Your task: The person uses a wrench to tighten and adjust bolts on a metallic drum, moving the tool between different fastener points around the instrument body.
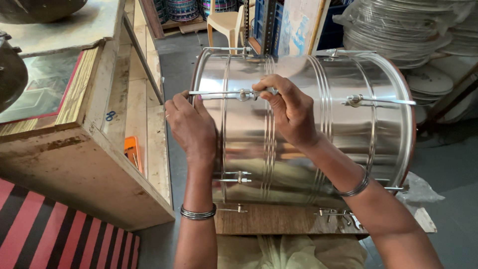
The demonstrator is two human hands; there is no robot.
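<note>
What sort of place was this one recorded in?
Probably a drum-making workshop or shop. Both hands work on a shiny steel drum shell lying on a wooden board; stacks of round drum skins fill the back right, and a rough wooden counter stands at the left.
</note>
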